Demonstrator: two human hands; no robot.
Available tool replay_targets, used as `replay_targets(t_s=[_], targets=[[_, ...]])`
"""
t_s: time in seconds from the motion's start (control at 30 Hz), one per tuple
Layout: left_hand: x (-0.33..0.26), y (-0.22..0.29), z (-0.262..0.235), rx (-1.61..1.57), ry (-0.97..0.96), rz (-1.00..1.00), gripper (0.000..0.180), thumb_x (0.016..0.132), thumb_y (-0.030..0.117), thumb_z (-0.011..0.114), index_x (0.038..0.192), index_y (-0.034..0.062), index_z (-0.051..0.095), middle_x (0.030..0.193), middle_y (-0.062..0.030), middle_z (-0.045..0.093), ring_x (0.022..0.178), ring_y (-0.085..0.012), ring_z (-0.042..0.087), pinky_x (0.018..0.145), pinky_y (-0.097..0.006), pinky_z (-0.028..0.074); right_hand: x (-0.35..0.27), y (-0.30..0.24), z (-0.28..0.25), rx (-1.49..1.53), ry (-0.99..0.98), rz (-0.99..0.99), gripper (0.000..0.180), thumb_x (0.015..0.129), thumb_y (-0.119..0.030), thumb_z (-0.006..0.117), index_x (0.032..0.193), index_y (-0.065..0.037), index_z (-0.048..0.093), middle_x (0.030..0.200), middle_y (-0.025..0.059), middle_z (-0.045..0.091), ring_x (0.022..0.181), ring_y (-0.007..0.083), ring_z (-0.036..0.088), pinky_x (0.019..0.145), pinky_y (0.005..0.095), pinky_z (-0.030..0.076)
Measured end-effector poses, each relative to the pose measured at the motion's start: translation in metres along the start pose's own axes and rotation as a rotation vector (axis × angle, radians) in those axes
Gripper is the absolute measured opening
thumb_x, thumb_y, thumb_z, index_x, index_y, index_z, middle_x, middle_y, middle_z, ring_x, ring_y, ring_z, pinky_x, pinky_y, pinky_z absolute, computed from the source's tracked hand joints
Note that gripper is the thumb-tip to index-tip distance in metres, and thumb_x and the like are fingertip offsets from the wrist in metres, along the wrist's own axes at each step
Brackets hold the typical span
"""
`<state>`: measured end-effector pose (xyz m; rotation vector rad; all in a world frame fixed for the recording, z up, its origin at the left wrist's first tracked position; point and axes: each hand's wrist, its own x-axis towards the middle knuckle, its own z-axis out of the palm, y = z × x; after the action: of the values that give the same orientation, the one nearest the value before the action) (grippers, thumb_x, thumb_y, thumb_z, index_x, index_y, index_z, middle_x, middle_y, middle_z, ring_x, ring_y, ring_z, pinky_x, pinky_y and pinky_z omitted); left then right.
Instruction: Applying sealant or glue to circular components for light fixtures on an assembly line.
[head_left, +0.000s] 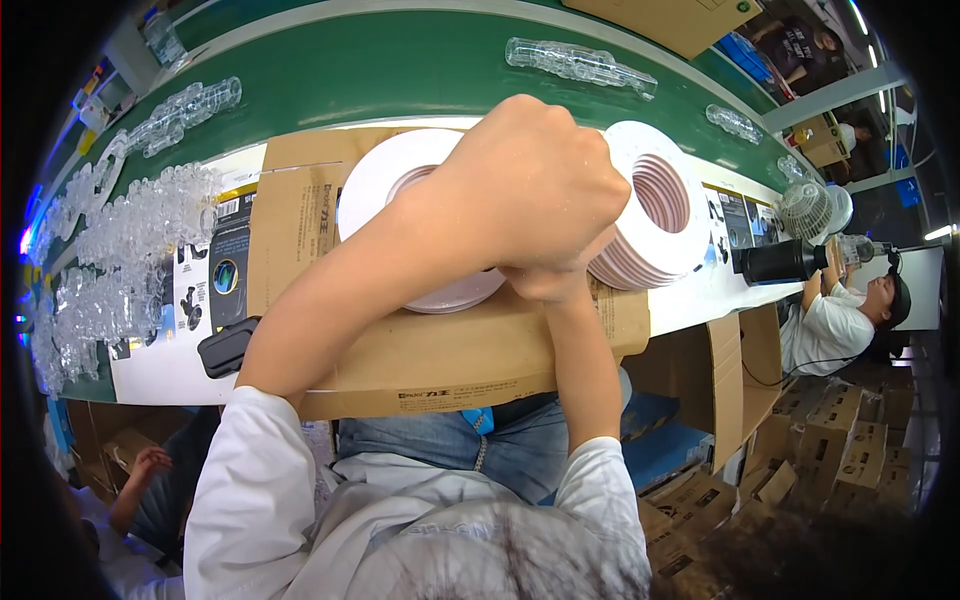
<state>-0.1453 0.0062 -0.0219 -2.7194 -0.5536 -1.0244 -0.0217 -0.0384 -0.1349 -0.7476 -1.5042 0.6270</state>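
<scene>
My left hand (545,180) is closed into a fist and raised over the cardboard sheet (450,360). Its forearm slants across from the lower left. Under it is my right hand (545,280), mostly covered, with its fingers hidden; the two hands overlap. Whatever the left fist may hold cannot be made out. Right of the hands stands a stack of white tape rolls (625,250) with pinkish layers inside the core. Behind my left forearm lies another white roll or stack (375,190), partly covered.
Many clear plastic bottle-like parts (140,230) crowd the left side. More clear parts (580,65) lie on the green belt (400,75). A black case (228,347) sits by my left forearm. At right are a small fan (812,210), a co-worker (840,325) and stacked cartons (840,440).
</scene>
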Motion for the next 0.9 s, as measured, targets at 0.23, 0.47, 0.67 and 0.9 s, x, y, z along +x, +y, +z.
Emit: replay_targets(t_s=[0.23, 0.47, 0.67, 0.9], targets=[[-0.002, 0.008, -0.005, -0.043, -0.057, -0.010, 0.027, 0.069, 0.026, 0.066, 0.052, 0.0065, 0.061, 0.050, -0.0114, 0.058, 0.045, -0.0263, 0.059, 0.043, -0.037, 0.045, -0.013, -0.001, -0.014, -0.122, -0.267, -0.023, 0.050, 0.057, -0.011, 0.087, 0.104, -0.010, 0.070, 0.114, 0.0050, 0.068, 0.104, 0.0216, 0.065, 0.085, 0.0363, 0.053], [-0.002, 0.011, -0.009, -0.086, -0.144, -0.044, 0.019, 0.064, 0.024, 0.066, 0.058, 0.0060, 0.068, 0.063, -0.0145, 0.066, 0.056, -0.0267, 0.067, 0.047, -0.037, 0.049, -0.018, 0.003, -0.010, -0.032, -0.167, 0.031, 0.051, 0.056, -0.014, 0.090, 0.103, -0.011, 0.070, 0.110, 0.0047, 0.070, 0.103, 0.0215, 0.066, 0.085, 0.0347, 0.053], [-0.003, 0.008, -0.007, -0.086, -0.136, -0.038, 0.022, 0.066, 0.025, 0.067, 0.055, 0.0052, 0.065, 0.056, -0.0144, 0.062, 0.050, -0.0280, 0.063, 0.045, -0.038, 0.047, -0.014, 0.004, -0.010, -0.044, -0.119, -0.004, 0.047, 0.055, -0.012, 0.090, 0.097, -0.009, 0.071, 0.104, 0.0042, 0.072, 0.097, 0.0193, 0.068, 0.080, 0.0323, 0.055], [-0.004, 0.008, -0.002, -0.095, -0.082, -0.044, 0.026, 0.068, 0.024, 0.067, 0.051, 0.0055, 0.061, 0.049, -0.0134, 0.057, 0.044, -0.0285, 0.058, 0.043, -0.038, 0.044, -0.012, 0.002, -0.009, -0.003, -0.100, -0.015, 0.044, 0.054, -0.010, 0.090, 0.094, -0.008, 0.071, 0.102, 0.0049, 0.072, 0.096, 0.0184, 0.068, 0.080, 0.0326, 0.055]])
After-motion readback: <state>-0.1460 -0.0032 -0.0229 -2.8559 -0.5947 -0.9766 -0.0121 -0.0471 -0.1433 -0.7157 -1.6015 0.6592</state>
